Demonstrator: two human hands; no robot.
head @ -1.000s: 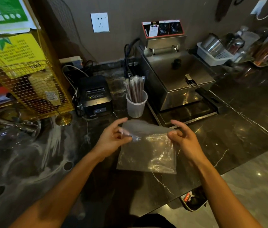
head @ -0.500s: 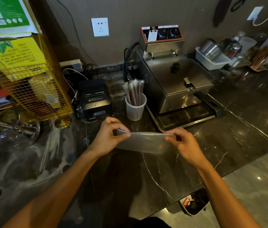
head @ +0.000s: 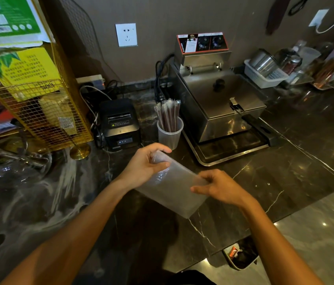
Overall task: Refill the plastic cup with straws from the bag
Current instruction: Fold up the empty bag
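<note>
A clear plastic cup point(head: 170, 136) stands on the dark marble counter, holding several wrapped dark straws point(head: 169, 115) that stick up above its rim. Just in front of it I hold a flat, clear plastic bag point(head: 174, 190) over the counter; no straws show inside it. My left hand point(head: 145, 165) grips the bag's upper left end, close to the cup's base. My right hand point(head: 219, 187) pinches the bag's right edge. The bag slants down toward the right.
A steel fryer point(head: 221, 105) on a tray stands right of the cup. A black receipt printer point(head: 121, 124) sits to its left, beside a yellow wire rack point(head: 38, 112). Glassware point(head: 8, 167) lies far left. A white basket point(head: 266, 77) with metal tins sits at back right.
Both hands turned the bag: it hung flat facing me, then was stretched level, and now slants with the left end raised toward the cup. The view shifted slightly.
</note>
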